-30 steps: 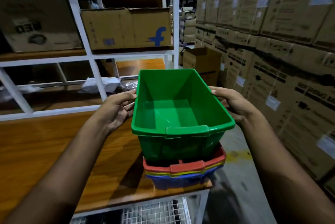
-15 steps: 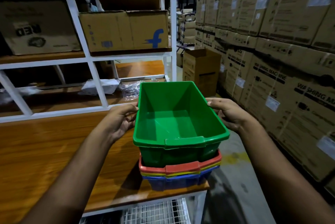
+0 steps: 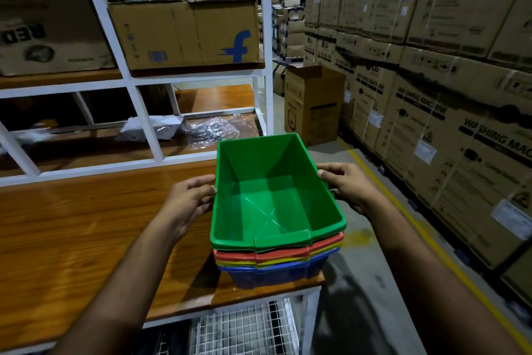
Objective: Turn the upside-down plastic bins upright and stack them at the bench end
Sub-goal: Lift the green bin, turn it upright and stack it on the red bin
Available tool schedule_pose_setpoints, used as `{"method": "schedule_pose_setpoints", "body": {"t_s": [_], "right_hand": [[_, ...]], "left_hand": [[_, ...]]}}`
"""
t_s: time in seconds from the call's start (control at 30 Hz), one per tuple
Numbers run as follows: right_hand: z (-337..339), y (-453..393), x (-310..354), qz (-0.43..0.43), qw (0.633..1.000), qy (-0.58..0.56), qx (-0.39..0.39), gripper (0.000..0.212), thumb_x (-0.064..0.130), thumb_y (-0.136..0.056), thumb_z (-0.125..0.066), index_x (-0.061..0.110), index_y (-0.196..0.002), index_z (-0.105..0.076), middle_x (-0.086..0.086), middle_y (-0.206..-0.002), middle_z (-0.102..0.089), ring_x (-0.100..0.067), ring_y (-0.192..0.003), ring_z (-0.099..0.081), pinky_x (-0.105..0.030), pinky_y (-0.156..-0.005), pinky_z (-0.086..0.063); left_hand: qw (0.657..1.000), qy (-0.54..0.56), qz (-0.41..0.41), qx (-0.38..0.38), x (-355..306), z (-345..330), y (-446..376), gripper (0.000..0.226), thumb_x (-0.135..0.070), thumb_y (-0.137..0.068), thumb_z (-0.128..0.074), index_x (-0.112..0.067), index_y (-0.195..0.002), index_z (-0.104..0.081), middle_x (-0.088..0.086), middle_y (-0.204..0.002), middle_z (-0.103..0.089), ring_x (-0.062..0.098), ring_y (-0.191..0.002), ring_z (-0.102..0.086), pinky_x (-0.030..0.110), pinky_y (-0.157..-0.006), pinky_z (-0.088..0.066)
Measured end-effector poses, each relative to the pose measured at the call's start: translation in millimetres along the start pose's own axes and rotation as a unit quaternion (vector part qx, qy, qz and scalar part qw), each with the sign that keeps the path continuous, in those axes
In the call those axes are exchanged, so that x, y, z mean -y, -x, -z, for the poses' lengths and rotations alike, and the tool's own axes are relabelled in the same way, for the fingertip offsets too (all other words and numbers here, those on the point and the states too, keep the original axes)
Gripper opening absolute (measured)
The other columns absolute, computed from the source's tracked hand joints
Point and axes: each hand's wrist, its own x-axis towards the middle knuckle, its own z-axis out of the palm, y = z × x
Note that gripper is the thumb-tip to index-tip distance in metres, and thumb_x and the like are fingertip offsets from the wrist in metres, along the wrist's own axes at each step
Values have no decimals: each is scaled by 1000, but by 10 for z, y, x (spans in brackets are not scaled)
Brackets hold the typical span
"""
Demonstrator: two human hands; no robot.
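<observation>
Two hands, left hand (image 3: 188,199), right hand (image 3: 347,185), gripping green bin (image 3: 273,199), lower bins mostly hidden

Green bin (image 3: 273,196), upright, nested atop red (image 3: 236,256), yellow (image 3: 239,263) and blue (image 3: 276,275) bins at the bench's (image 3: 72,239) right end.

The green bin (image 3: 273,199) has sunk fully into the red bin (image 3: 276,254), its rim now just above the red rim.

left hand (image 3: 188,199) bare | right hand (image 3: 349,186) bare | forearms bare, no sleeves, no rings visible
</observation>
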Motion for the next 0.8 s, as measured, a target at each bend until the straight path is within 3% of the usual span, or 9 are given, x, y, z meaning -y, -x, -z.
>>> {"method": "schedule_pose_setpoints", "body": {"t_s": [0.13, 0.23, 0.43, 0.53, 0.6, 0.7, 0.8], "right_hand": [[-30, 33, -55, 10, 1000, 12, -12, 26, 13, -100, -54, 7, -122, -66, -6, -97, -72, -16, -78, -67, -20, -53, -53], [-54, 65, -64, 17, 999, 17, -29, 22, 14, -100, -54, 9, -117, -67, -3, -96, -71, -15, -81, -67, -20, -57, -53], [2, 94, -69, 20, 998, 48, -24, 28, 14, -100, -54, 7, -124, -64, -12, -111, -70, -24, -97, -68, -39, -79, -58], [35, 150, -59, 33, 993, 115, -25, 35, 18, -98, -57, 12, -132, -59, -7, -111, -67, -20, -92, -68, -31, -68, -57], [20, 196, -28, 64, 974, 215, -31, 41, 23, -96, -60, 19, -137, -55, -5, -119, -65, -17, -94, -66, -28, -69, -54], [-76, 309, 66, 135, 910, 389, -51, 47, 30, -94, -61, 21, -139, -53, -3, -128, -61, -18, -106, -62, -32, -86, -50], [-180, 471, 70, 181, 873, 448, -71, 47, 33, -93, -60, 17, -137, -55, -1, -135, -57, -18, -122, -53, -33, -101, -44]], "left_hand": [[1000, -22, -8, -6, 31, -7, 19, 34, 5, -90, -57, -6, -122, -62, 15, -104, -73, 17, -80, -73, 25, -63, -57], [999, -49, -14, -4, 55, -15, 37, 35, 3, -91, -57, -6, -125, -61, 14, -107, -73, 20, -87, -71, 26, -67, -57], [997, -67, -20, -9, 12, -40, 182, 31, 1, -93, -55, -9, -121, -62, 13, -107, -72, 20, -90, -70, 24, -65, -56], [995, -94, -28, -15, -7, -41, 273, 29, -2, -95, -52, -13, -120, -63, 11, -105, -72, 18, -85, -68, 26, -62, -55], [991, -124, -43, -19, -6, -29, 327, 29, -6, -96, -52, -14, -122, -64, 9, -104, -71, 17, -85, -66, 29, -65, -54], [984, -163, -71, -24, -27, -45, 445, 28, -10, -97, -52, -20, -121, -65, 3, -107, -70, 23, -98, -65, 38, -76, -57], [975, -200, -95, -11, -11, -44, 622, 30, -12, -99, -50, -31, -116, -64, -3, -114, -68, 18, -105, -64, 40, -84, -56]]}}
